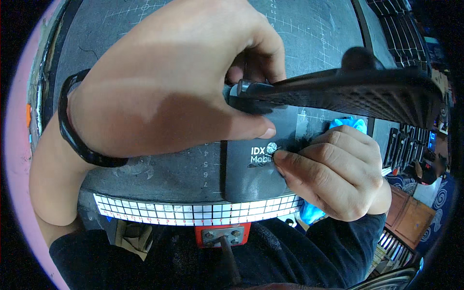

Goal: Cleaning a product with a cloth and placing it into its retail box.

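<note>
A smooth dark sheet or pouch (253, 181) with white printed lettering and a globe mark lies on a grey gridded work surface (174, 174). My left hand (203, 79), a black band on its wrist, arches over the sheet's upper part. Its thumb rests on the sheet, and its other fingers curl beside the narrow end of a black textured panel (362, 94); their grip is partly hidden. My right hand (333, 170) has its thumb and forefinger together at the right edge of the print. Whether they pinch anything is unclear.
A white gridded ruler strip (195, 214) runs along the near edge, above a red bracket (223, 235) with a metal rod. Crumpled blue material (311, 213) shows by my right hand. Black racks (402, 40) and a wooden cabinet (413, 214) stand at right.
</note>
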`<state>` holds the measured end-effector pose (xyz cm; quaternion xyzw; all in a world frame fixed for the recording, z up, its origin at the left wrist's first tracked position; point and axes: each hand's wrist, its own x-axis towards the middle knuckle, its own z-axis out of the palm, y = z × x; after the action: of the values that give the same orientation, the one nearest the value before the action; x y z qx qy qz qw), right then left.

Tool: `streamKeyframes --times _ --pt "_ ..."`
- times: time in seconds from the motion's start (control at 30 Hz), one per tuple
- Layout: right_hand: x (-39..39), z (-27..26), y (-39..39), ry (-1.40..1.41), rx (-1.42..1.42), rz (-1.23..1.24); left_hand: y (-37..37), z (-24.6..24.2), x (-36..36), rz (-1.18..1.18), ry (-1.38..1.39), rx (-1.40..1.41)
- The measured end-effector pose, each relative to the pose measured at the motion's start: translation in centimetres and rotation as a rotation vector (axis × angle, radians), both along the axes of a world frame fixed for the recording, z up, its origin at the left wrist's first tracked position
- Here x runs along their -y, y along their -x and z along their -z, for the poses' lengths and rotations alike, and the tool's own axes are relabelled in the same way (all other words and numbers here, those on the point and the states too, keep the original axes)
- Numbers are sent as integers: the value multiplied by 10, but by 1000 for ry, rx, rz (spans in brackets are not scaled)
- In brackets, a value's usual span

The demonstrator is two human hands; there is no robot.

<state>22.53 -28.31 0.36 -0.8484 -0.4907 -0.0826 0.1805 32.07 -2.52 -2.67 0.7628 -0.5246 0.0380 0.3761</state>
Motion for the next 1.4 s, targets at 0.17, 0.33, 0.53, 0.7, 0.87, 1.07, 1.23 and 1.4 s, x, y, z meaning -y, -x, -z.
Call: streamKeyframes --times 0.17,0.33,0.53,0.7,0.87,1.07,1.23,1.4 --pt "-1 1 0 -6 -1 2 0 -2 1 -11 -50 -107" --pt "-1 -1 1 -8 8 -7 2 -1 2 -29 -26 -136" --pt "-1 0 2 -9 11 -8 2 -12 4 -26 -93 -182" --pt "-1 -1 2 -13 19 -23 18 8 1 -301 105 256" --pt "-1 0 1 -15 20 -34 3 -14 2 29 -3 -107" --pt "0 3 2 -36 59 -51 7 -5 2 -116 -38 -276" --pt "1 2 2 -42 81 -48 6 -4 3 -105 -35 -271" --pt "-1 5 2 -49 98 -53 6 -4 0 -83 -48 -269"
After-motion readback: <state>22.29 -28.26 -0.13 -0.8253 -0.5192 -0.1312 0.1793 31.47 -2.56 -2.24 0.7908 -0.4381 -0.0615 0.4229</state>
